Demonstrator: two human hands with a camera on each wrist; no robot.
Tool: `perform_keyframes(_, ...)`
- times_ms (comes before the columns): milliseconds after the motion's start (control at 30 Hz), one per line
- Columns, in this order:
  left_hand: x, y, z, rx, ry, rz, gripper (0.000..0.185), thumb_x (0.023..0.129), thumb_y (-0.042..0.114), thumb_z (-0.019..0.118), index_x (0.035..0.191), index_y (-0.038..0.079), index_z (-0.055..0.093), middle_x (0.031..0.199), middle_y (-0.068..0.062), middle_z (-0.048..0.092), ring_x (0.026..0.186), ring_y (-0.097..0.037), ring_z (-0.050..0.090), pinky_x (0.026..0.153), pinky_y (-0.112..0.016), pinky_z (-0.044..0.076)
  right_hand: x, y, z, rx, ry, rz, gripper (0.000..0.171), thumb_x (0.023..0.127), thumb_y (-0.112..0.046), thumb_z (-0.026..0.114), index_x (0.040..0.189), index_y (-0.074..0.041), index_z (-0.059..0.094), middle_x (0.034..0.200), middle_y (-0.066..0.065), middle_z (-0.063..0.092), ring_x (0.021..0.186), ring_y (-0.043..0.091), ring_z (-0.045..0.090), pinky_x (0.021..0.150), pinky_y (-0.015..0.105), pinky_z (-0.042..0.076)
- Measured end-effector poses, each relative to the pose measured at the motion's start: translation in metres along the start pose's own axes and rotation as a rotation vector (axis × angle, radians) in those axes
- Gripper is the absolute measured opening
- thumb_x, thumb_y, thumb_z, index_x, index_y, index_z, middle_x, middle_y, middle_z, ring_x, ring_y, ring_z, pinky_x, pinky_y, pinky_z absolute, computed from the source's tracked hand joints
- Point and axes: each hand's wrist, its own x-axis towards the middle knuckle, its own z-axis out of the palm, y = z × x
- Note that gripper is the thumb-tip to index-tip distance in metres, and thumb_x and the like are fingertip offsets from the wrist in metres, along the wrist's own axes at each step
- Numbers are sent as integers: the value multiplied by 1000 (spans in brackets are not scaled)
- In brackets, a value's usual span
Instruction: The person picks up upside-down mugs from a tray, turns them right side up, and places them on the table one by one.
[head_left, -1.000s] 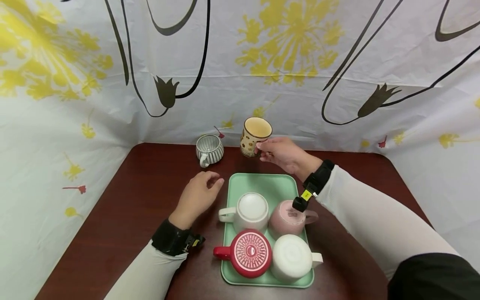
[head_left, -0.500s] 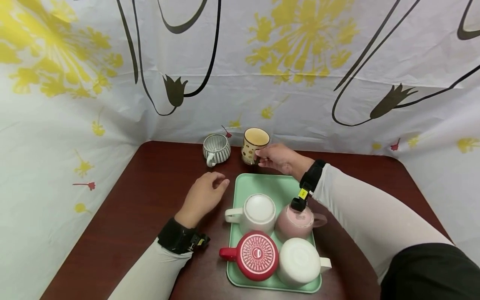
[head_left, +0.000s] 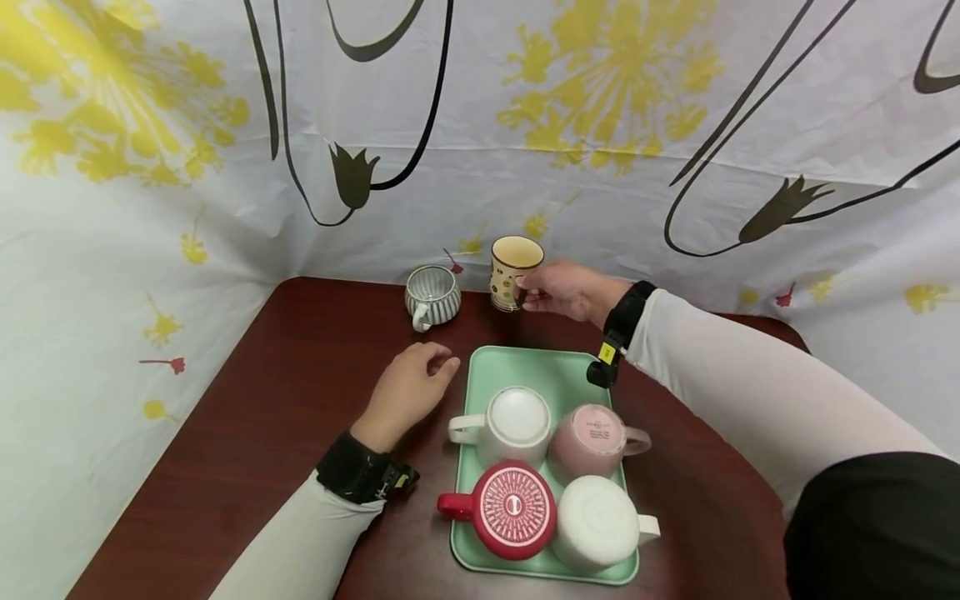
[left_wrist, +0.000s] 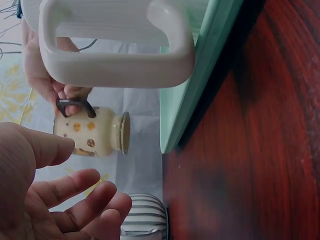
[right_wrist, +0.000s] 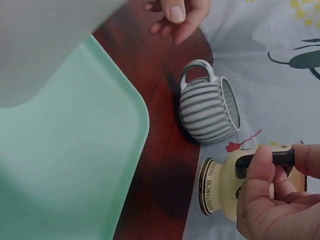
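My right hand (head_left: pixel 572 290) grips the dark handle of a cream mug (head_left: pixel 504 283) with brown spots. The mug is upright with its mouth facing up; in the left wrist view its base hangs above the table level. To its left, a grey striped cup (head_left: pixel 441 307) stands upright on the table, its handle toward me. My left hand (head_left: pixel 411 387) is left of the green tray (head_left: pixel 517 360), fingers loosely bent and holding nothing. In the left wrist view, a white mug's handle (left_wrist: pixel 120 70) is close to it.
Upside down on the tray stand a white mug (head_left: pixel 517 417), a pink mug (head_left: pixel 592 433), a red mug (head_left: pixel 513 512) and another white mug (head_left: pixel 596 521). Some handles stick out past the tray rim. A patterned curtain (head_left: pixel 465 200) hangs behind the dark wooden table (head_left: pixel 247 417).
Held in my right hand, the cream mug dipped toward the table half a second ago and is now higher again. My left hand has hardly moved. The head view has shifted slightly.
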Motion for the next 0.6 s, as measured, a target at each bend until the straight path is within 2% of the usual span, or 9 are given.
perform_keyframes(167, 2, -3, -2, -1, 8, -1, 37, 104, 42, 62, 129, 16, 70, 121, -6, 69, 108, -24, 66, 94, -46, 55, 19, 1, 12, 49, 3, 11, 30, 108, -12, 54, 134, 3, 53, 98, 7, 58, 77, 15, 52, 94, 30, 56)
perform_keyframes(400, 4, -4, -2, -2, 14, 0, 36, 105, 42, 60, 129, 17, 70, 118, -4, 68, 104, -22, 65, 91, -45, 56, 38, 11, 25, 65, 20, 3, 30, 108, -8, 54, 135, 3, 52, 102, 9, 60, 72, 13, 54, 80, 24, 59)
perform_keyframes(600, 6, -10, -3, 9, 18, -7, 36, 105, 41, 60, 128, 16, 70, 115, -5, 68, 103, -23, 65, 91, -45, 55, 51, 21, 38, 74, 6, 29, 36, 107, -8, 55, 142, 2, 49, 104, 9, 58, 75, 14, 57, 88, 28, 60)
